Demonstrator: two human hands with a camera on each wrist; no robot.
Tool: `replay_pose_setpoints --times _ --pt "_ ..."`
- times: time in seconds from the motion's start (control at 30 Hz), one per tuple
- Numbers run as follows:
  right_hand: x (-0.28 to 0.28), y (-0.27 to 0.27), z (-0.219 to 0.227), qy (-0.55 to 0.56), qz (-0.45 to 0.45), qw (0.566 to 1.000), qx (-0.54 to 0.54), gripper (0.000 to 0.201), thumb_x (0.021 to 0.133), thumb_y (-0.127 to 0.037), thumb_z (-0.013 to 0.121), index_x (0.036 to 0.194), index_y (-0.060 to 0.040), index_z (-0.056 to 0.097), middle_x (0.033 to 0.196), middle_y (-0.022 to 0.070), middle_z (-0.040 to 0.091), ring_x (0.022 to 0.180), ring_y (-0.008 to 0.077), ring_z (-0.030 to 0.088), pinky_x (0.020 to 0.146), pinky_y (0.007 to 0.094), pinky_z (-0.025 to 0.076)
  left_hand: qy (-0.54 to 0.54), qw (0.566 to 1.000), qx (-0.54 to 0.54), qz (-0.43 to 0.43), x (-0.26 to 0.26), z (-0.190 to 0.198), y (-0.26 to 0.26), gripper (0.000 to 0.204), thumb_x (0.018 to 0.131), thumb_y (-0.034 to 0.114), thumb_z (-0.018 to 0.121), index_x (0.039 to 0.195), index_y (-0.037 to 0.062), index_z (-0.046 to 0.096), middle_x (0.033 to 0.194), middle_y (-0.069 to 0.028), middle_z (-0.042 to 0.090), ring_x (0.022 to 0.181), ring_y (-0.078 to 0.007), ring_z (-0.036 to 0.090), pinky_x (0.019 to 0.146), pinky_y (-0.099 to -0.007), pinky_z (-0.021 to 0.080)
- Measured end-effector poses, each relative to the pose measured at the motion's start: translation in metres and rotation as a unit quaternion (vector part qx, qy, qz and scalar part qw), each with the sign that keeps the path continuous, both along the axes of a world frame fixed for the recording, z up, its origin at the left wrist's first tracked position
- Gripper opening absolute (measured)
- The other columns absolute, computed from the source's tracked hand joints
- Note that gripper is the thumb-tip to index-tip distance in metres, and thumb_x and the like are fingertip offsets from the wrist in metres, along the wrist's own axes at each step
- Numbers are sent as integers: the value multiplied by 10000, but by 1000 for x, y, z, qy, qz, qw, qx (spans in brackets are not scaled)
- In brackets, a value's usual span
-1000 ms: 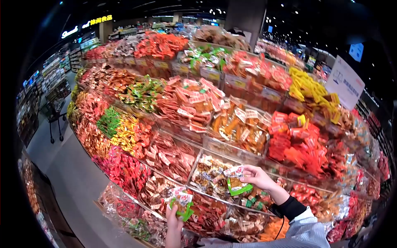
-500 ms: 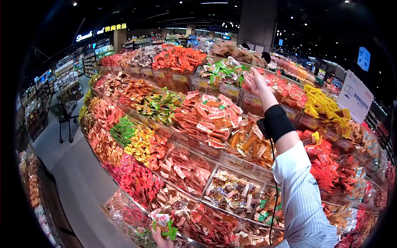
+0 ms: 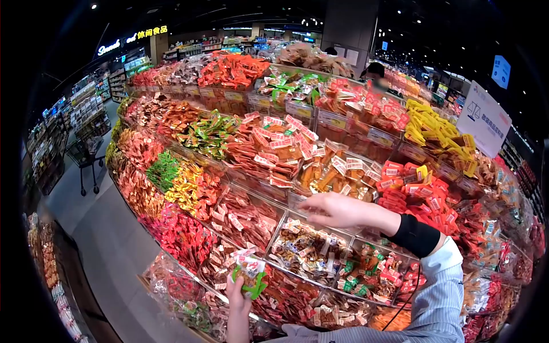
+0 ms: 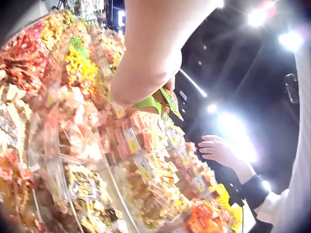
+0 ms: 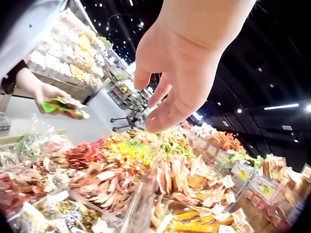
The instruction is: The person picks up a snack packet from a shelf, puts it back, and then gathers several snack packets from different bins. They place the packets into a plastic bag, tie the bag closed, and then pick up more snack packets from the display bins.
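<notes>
My left hand (image 3: 237, 290) grips green-and-white snack packets (image 3: 251, 273) by their edge, low over the front bins. From the right wrist view, the same packets (image 5: 65, 107) lie layered between thumb and fingers. In the left wrist view the forearm and hand hide most of them, with a green edge (image 4: 150, 104) showing. My right hand (image 3: 331, 210) holds nothing; its fingers are loosely extended to the left, over the middle tier. Below it is a bin of small mixed wrapped snacks (image 3: 309, 248). Orange-brown snack packs (image 3: 334, 171) lie just beyond.
Tiered clear bins of wrapped snacks curve around in front. Green-and-white packs (image 3: 291, 86) fill a bin on the upper tier, near yellow packs (image 3: 434, 134). A white sign (image 3: 483, 120) stands at the right. On the aisle floor to the left is a shopping cart (image 3: 86, 157).
The right hand held a green-and-white packet, then reached empty toward the upper tier; now it is back lower and nearer, empty. The left hand keeps its packets and has come up slightly.
</notes>
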State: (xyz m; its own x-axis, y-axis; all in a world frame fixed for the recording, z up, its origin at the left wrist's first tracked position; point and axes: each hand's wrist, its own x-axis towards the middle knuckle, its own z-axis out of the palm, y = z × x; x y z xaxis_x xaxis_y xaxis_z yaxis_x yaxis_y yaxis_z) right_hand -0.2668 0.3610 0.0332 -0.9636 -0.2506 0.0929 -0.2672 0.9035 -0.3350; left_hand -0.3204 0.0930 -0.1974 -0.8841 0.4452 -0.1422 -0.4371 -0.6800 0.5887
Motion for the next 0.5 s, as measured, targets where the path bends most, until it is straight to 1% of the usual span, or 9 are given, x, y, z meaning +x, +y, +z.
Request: replay_pose_setpoints --times 0.07,0.1,0.2,0.23,0.27,0.33,0.4,0.43,0.5 --pt "34 -20 4 -35 -8 999 -23 388 792 -250 508 1076 10 456 975 198 533 899 340 518 809 377 412 17 996 34 -75 9 14 26 299 775 46 518 1042 43 383 981 -91 514 889 -196 536 795 -333 454" --pt "44 -18 -9 2 5 1000 -31 413 795 -264 509 1098 9 441 975 203 536 903 342 520 809 386 411 28 994 44 -99 16 26 37 314 761 45 541 1034 46 386 969 -86 514 886 -190 536 789 -330 455" --pt "82 -27 -8 14 -31 996 -82 413 802 -262 507 1104 11 438 989 212 533 880 336 539 777 385 432 80 985 51 -141 37 51 66 340 736 51 583 1018 47 393 941 -75 511 868 -171 535 788 -313 450" --pt "92 -32 -4 -20 -72 989 -131 400 807 -250 510 1108 3 438 974 211 546 848 323 562 741 367 454 95 985 49 -139 44 58 73 342 734 50 586 1016 44 394 931 -71 510 860 -164 532 784 -304 447" --pt "99 -29 -7 17 -68 991 -116 370 808 -215 514 1105 -5 442 939 192 569 819 295 583 715 349 466 107 984 44 -135 50 64 80 343 732 50 589 1015 42 396 922 -68 510 851 -157 529 781 -294 444" --pt "113 -31 -13 29 -109 976 -187 347 810 -187 515 1100 -11 445 891 160 592 782 263 597 693 338 469 106 983 52 -141 62 80 85 352 729 37 593 1020 41 396 916 -60 509 836 -139 523 773 -275 435" --pt "124 -34 -18 44 -130 960 -244 335 812 -175 517 1093 -8 445 855 131 599 718 213 602 649 314 471 116 981 48 -146 69 86 90 350 730 20 595 1016 45 395 906 -49 508 832 -127 518 762 -264 431" --pt "130 -37 -19 30 -149 954 -260 337 808 -182 529 1090 -17 449 805 113 594 677 170 589 613 285 466 110 981 62 -150 75 93 91 346 728 7 597 1007 51 397 891 -37 506 819 -114 513 756 -254 427" --pt "138 -39 -23 33 -147 957 -248 315 789 -182 561 1042 -21 464 756 93 585 642 145 572 583 266 455 124 978 61 -158 83 95 91 345 727 8 600 1003 54 397 886 -32 504 816 -108 511 750 -249 427"
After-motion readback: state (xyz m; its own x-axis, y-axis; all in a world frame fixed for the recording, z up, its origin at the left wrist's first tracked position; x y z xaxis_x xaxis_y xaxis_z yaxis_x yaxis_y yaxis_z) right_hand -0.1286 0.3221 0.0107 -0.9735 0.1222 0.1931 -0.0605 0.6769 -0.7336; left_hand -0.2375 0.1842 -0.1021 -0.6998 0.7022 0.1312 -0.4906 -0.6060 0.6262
